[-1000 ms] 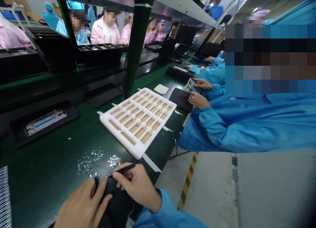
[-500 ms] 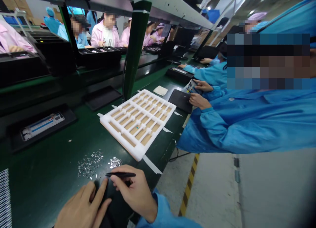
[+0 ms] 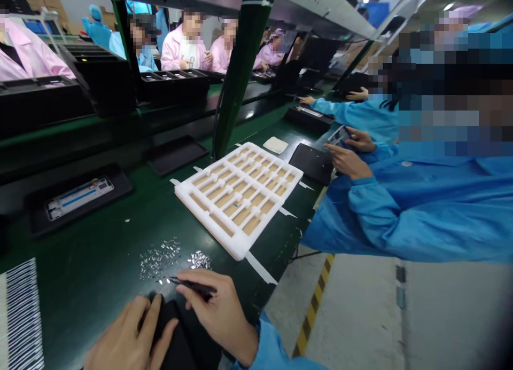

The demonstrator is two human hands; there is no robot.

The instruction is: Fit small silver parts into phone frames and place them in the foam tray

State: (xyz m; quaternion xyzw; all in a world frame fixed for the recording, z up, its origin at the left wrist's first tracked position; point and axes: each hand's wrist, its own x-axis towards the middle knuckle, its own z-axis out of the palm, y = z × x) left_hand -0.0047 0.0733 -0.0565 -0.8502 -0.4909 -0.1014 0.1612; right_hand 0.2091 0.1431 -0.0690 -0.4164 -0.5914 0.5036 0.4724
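Note:
My right hand (image 3: 224, 311) is closed around black tweezers (image 3: 200, 288) in a pen-like grip. The tweezers' tips point left, close to a few small shiny metal pieces (image 3: 164, 281) on the green tabletop. Just beyond them lie a scattered group of such pieces (image 3: 158, 259) and a denser pile (image 3: 199, 260). At the bottom, my left hand (image 3: 126, 335) grips a flat black object (image 3: 172, 335) between thumb and fingers. Its kind cannot be made out, as the hand and the frame's edge hide part of it.
A white foam tray (image 3: 239, 248) with slots sits ahead, beside tape strips. To the left are a black tray (image 3: 120, 186) with a phone-like part (image 3: 80, 198) and a striped sheet (image 3: 24, 316). A co-worker in blue (image 3: 380, 210) works at right. A green post (image 3: 244, 65) rises behind.
The tweezers' tips have moved away from my left index fingertip toward the loose metal pieces. My left hand has drawn back slightly, and more of the black object shows. The view has shifted left.

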